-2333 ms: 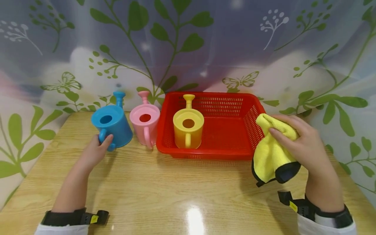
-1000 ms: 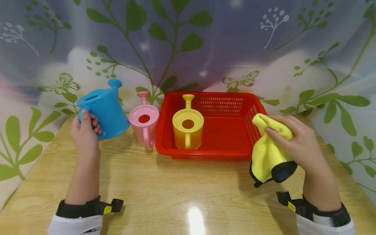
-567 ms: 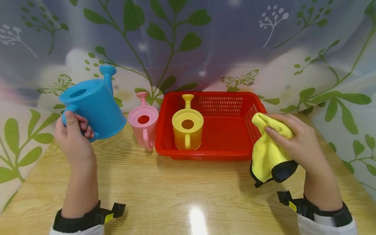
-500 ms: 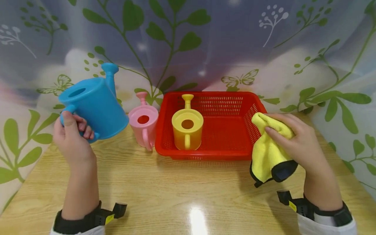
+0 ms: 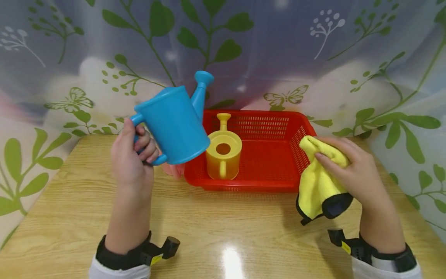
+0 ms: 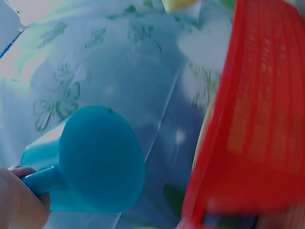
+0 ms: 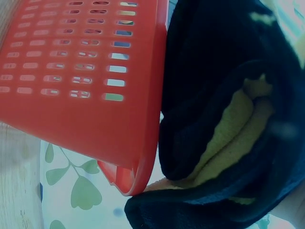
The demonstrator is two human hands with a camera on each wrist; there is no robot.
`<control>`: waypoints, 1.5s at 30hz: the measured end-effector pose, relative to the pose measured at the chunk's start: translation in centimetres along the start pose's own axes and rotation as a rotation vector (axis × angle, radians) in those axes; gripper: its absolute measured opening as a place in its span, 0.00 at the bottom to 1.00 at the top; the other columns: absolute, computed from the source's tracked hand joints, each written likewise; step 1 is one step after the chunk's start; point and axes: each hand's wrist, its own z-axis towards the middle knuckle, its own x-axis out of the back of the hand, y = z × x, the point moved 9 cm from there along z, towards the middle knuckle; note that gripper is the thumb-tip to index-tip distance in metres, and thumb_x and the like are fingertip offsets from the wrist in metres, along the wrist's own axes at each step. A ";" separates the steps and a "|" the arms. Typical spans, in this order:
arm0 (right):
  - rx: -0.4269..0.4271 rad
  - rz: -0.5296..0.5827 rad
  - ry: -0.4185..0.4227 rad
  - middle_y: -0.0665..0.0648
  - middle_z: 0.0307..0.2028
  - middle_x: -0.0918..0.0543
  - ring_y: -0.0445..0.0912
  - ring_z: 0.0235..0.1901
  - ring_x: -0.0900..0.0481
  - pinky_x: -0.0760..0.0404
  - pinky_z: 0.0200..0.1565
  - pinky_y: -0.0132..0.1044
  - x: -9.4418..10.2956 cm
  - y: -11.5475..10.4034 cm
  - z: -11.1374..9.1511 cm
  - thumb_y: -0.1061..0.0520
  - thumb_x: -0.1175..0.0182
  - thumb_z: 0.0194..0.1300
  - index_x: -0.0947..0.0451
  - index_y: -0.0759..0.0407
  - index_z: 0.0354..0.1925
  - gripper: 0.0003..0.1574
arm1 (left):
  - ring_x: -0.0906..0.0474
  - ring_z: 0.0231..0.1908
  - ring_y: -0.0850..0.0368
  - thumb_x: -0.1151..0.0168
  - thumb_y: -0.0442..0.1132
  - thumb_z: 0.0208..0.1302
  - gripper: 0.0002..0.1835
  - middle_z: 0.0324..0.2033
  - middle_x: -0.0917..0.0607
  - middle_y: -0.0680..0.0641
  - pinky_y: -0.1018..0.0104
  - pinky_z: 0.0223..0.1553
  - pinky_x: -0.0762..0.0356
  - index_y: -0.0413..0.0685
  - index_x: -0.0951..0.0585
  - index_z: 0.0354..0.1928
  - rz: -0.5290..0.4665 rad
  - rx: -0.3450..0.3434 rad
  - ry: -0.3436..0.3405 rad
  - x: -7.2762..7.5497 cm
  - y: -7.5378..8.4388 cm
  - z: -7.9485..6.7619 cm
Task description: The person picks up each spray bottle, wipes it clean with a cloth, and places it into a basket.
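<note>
My left hand (image 5: pixel 134 155) grips the handle of a blue watering can (image 5: pixel 175 126), raised and tilted above the table in front of the red basket's left end. Its round bottom faces the left wrist view. Behind it a pink watering can (image 5: pixel 173 169) is mostly hidden; only its lower part shows. Inside the red basket (image 5: pixel 268 184), at the left, a yellow watering can (image 5: pixel 223 162) stands upright. My right hand (image 5: pixel 352 166) pinches a yellow cloth with black edging (image 5: pixel 318 186), hanging at the basket's right end. In the right wrist view the cloth's dark side (image 7: pixel 214 57) shows close up.
The wooden table (image 5: pixel 195 232) runs in front of the basket. A printed curtain (image 5: pixel 265 58) with leaves and butterflies rises right behind the basket. The basket's raised, slotted walls border its inside.
My left hand first lifted the blue watering can off the table and drew it left, then carried it right, across the pink can, toward the basket. The right hand and cloth have hardly moved.
</note>
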 end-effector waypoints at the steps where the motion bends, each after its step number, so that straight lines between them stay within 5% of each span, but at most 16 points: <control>1: 0.004 -0.001 0.004 0.31 0.41 0.27 0.39 0.33 0.32 0.34 0.29 0.24 0.0 0.0 0.0 0.60 0.35 0.53 0.23 0.47 0.49 0.23 | 0.49 0.09 0.65 0.54 0.49 0.67 0.18 0.10 0.42 0.56 0.73 0.15 0.59 0.44 0.33 0.24 -0.015 0.047 -0.021 -0.5 -0.7 0.0; 9: -0.023 -0.011 0.000 0.34 0.39 0.27 0.39 0.30 0.33 0.34 0.27 0.26 0.1 0.4 -0.1 0.59 0.35 0.54 0.23 0.46 0.49 0.23 | 0.51 0.09 0.64 0.56 0.49 0.69 0.17 0.10 0.44 0.56 0.74 0.16 0.60 0.48 0.32 0.24 -0.093 0.249 -0.202 -4.8 -5.0 -0.8; 18: 0.007 -0.010 0.008 0.33 0.39 0.27 0.39 0.30 0.33 0.33 0.27 0.25 0.0 0.1 0.1 0.59 0.36 0.54 0.23 0.47 0.49 0.22 | 0.50 0.10 0.66 0.56 0.49 0.69 0.18 0.10 0.44 0.56 0.77 0.14 0.54 0.49 0.35 0.23 -0.114 0.382 -0.207 -7.0 -8.1 -1.6; 27: -0.003 0.008 0.010 0.33 0.41 0.27 0.39 0.32 0.32 0.33 0.28 0.24 -0.3 -0.7 0.1 0.60 0.35 0.53 0.23 0.47 0.49 0.23 | 0.48 0.09 0.66 0.56 0.49 0.69 0.18 0.10 0.43 0.57 0.77 0.14 0.51 0.50 0.35 0.22 -0.151 0.408 -0.226 -7.9 -9.1 -1.8; 32: 0.119 0.026 0.092 0.38 0.41 0.25 0.38 0.32 0.31 0.33 0.29 0.24 -0.1 -2.9 0.3 0.66 0.33 0.47 0.21 0.54 0.47 0.26 | 0.49 0.09 0.66 0.55 0.48 0.69 0.18 0.09 0.43 0.57 0.77 0.14 0.52 0.50 0.35 0.22 -0.156 0.405 -0.226 -7.9 -9.4 -1.5; 37: 0.262 0.060 0.179 0.57 0.38 0.20 0.40 0.36 0.29 0.33 0.34 0.26 0.5 -5.8 1.2 0.69 0.33 0.42 0.20 0.60 0.44 0.26 | 0.49 0.10 0.65 0.56 0.48 0.70 0.17 0.10 0.43 0.56 0.77 0.14 0.51 0.50 0.36 0.22 -0.135 0.393 -0.231 -8.3 -9.5 -1.6; 41: 0.431 0.025 0.187 0.62 0.36 0.21 0.46 0.37 0.26 0.29 0.39 0.28 0.3 -9.3 1.6 0.56 0.36 0.54 0.20 0.59 0.43 0.17 | 0.49 0.11 0.64 0.55 0.49 0.69 0.17 0.11 0.43 0.56 0.76 0.15 0.50 0.50 0.36 0.23 -0.080 0.377 -0.247 -8.7 -9.4 -2.1; 45: 0.667 -0.123 0.174 0.63 0.33 0.22 0.54 0.31 0.25 0.25 0.32 0.42 -0.9 -13.0 1.2 0.47 0.43 0.61 0.21 0.55 0.45 0.18 | 0.49 0.12 0.63 0.55 0.50 0.68 0.17 0.12 0.43 0.55 0.76 0.16 0.49 0.50 0.36 0.24 -0.009 0.375 -0.267 -8.9 -9.7 -2.8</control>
